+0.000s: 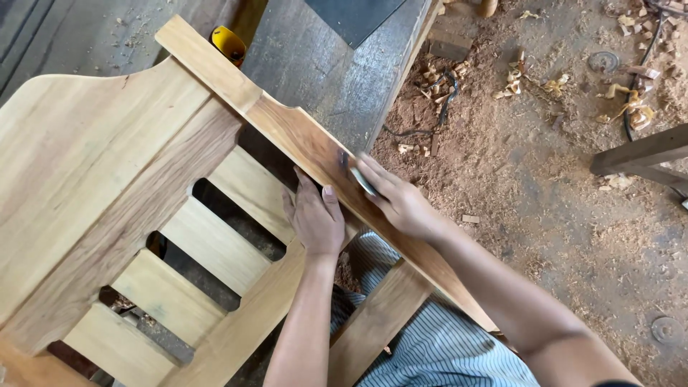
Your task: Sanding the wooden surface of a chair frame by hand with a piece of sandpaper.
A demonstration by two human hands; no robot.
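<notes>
- The left hand, fingers flat and spread, presses on the wooden rail at mid-frame, apparently to steady it.
- The right hand pinches a thin metal scraper against the rail's edge, seemingly for smoothing.
- The rail's long axis runs diagonally, from the upper left to the lower right.
- It belongs to a slatted chair frame lying over the workbench.
</notes>
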